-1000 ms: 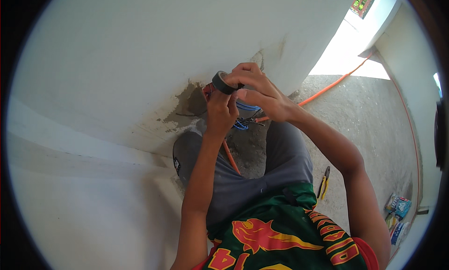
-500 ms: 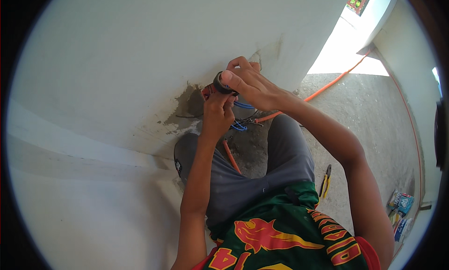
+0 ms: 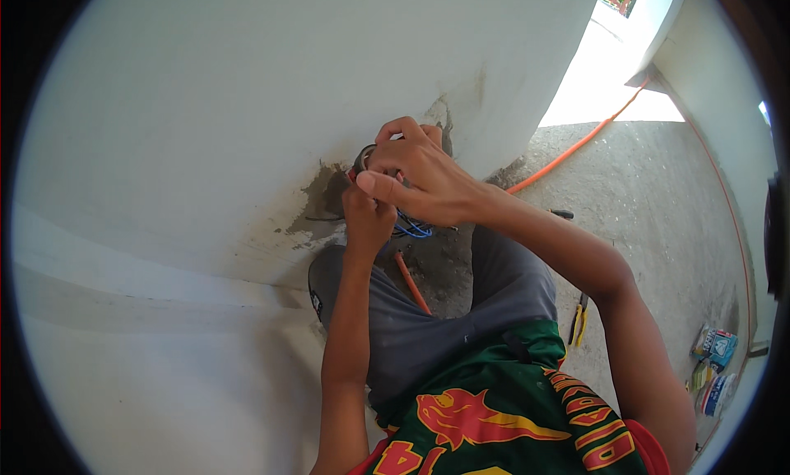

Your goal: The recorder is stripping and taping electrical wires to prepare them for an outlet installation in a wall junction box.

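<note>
Just right of a red wall box (image 3: 351, 176), the right hand's (image 3: 424, 175) grip curls round a dark tape roll (image 3: 361, 159), which loose fingers could drop, while below the box the left hand's (image 3: 367, 218) grip bunches, on what I cannot tell.

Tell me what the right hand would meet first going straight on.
Past the black tape roll at its fingers, the right hand would probably meet the wall by the red box; depth is unclear.
</note>
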`<state>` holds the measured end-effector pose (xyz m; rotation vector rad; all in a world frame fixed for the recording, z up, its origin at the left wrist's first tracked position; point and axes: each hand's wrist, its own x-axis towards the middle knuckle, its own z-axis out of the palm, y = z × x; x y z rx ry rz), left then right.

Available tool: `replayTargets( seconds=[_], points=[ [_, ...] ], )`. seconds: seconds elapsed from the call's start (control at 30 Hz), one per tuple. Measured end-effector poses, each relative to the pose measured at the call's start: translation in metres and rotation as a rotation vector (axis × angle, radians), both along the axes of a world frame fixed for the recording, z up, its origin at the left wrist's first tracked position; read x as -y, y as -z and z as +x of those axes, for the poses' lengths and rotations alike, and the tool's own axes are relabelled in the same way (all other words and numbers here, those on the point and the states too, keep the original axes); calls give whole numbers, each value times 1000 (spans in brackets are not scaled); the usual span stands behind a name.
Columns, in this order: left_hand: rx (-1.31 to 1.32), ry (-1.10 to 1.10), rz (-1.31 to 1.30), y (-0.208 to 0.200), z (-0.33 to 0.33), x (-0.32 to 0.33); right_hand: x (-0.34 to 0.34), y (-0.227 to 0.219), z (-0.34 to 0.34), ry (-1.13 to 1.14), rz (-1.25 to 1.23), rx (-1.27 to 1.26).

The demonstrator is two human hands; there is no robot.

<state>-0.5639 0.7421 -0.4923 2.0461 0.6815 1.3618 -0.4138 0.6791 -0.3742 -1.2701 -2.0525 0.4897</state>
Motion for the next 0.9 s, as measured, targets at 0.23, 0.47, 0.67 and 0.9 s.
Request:
replayTargets(
  seconds=[0.23, 0.47, 0.67, 0.9],
  points=[
    [579, 292, -550, -11, 2, 1, 28, 55, -2, 291, 226, -90],
    [110, 134, -278, -50, -4, 11, 25, 60, -3, 303, 311, -118],
    [260, 149, -334, -30, 7, 9, 20, 58, 2, 346, 370, 10],
    [499, -252, -196, -7, 52, 16, 6, 68, -3, 419, 495, -102]
  ],
)
